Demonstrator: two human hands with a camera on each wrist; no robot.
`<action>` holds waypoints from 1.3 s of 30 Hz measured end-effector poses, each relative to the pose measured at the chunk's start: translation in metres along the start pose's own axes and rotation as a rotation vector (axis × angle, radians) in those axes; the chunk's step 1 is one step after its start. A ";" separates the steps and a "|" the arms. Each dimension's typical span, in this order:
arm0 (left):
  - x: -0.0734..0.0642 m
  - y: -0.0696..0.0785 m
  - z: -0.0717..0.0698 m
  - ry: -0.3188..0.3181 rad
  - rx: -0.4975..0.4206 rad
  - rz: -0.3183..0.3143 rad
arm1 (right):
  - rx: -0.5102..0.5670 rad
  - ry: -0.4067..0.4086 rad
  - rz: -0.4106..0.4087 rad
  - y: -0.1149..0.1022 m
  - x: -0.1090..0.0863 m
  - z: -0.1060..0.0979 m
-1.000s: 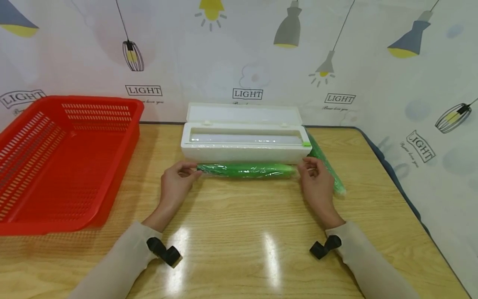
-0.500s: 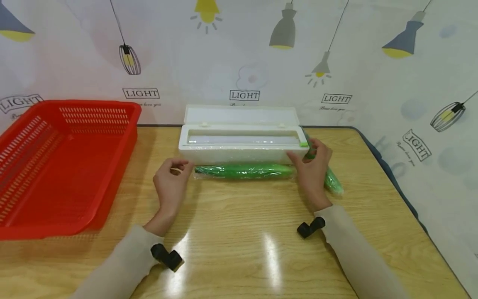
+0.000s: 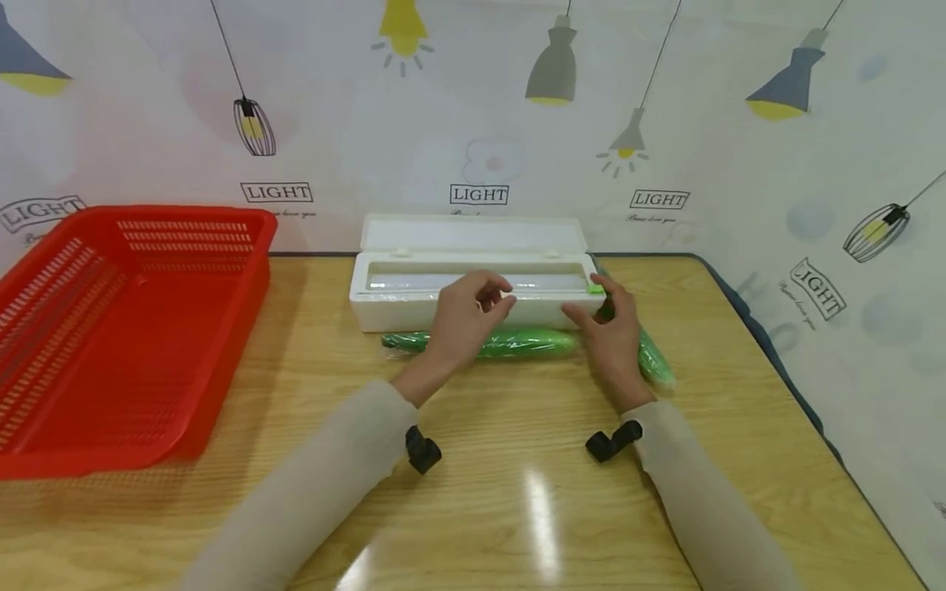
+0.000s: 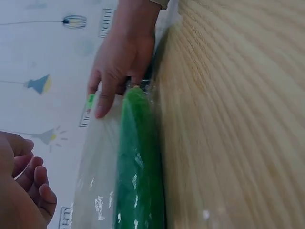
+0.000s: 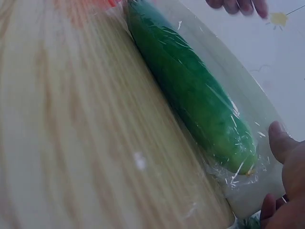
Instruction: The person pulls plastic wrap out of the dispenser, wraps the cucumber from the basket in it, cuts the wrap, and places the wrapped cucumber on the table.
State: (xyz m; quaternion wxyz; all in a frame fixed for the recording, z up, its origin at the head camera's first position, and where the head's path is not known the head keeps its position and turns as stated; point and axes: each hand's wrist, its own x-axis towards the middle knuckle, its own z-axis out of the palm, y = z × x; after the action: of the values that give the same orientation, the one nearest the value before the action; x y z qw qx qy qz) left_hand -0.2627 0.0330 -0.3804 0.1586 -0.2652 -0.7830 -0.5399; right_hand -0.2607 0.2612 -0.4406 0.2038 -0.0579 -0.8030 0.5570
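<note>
A white cling film dispenser (image 3: 395, 310) stands at the back of the table with its lid up and a film roll inside. My right hand (image 3: 612, 338) grips its right end, thumb on the front wall and fingers by the green slider (image 3: 595, 289). Along the front lies a cucumber (image 3: 528, 343) in clear film; the right wrist view shows the film wrinkled around the cucumber (image 5: 190, 90). My left hand (image 3: 466, 320) hovers over the cucumber in front of the dispenser, fingers loosely bent, nothing visible in them. The left wrist view shows those fingers (image 4: 35, 179) apart from the dispenser.
Another film-wrapped cucumber (image 3: 654, 361) lies slanted beside the dispenser's right end, partly behind my right hand. A red plastic basket (image 3: 195, 394) takes up the left side of the table (image 3: 473, 492). A wall covering with printed lamps (image 3: 325, 107) rises behind.
My left hand has let go of the cucumber's left end and moved right, over its middle. My right hand has left the cucumber's right end and taken hold of the dispenser's right end.
</note>
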 end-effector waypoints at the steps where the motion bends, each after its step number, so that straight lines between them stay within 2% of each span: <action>1: 0.004 0.000 0.006 -0.032 0.015 -0.015 | -0.004 0.003 -0.001 0.001 0.000 0.000; 4: 0.014 -0.001 0.024 -0.117 0.067 -0.045 | -0.015 0.005 -0.013 0.004 0.002 0.001; 7: 0.025 0.001 0.038 -0.178 0.128 -0.039 | -0.008 0.009 -0.040 0.006 0.003 0.000; 12: 0.042 0.007 0.055 -0.224 0.193 -0.013 | 0.009 0.003 -0.086 0.007 0.005 -0.003; 17: 0.053 0.009 0.070 -0.261 0.196 -0.016 | -0.056 0.026 -0.122 0.009 0.007 -0.003; 23: 0.058 0.008 0.084 -0.309 0.200 -0.085 | -0.112 0.053 -0.160 0.010 0.006 -0.004; 27: 0.059 0.005 0.092 -0.337 0.277 -0.072 | -0.121 0.055 -0.199 0.010 0.006 -0.005; 31: 0.060 0.009 0.096 -0.354 0.377 -0.055 | -0.104 0.052 -0.245 0.013 0.006 -0.005; 39: 0.060 0.018 0.104 -0.325 0.509 -0.087 | -0.116 0.059 -0.169 0.011 0.005 -0.005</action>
State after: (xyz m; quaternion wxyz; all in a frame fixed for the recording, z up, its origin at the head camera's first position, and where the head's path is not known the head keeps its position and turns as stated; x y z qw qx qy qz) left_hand -0.2971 0.1491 -0.3727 0.0690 -0.2660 -0.9188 -0.2832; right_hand -0.2647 0.2709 -0.4485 0.2701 -0.0180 -0.8295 0.4886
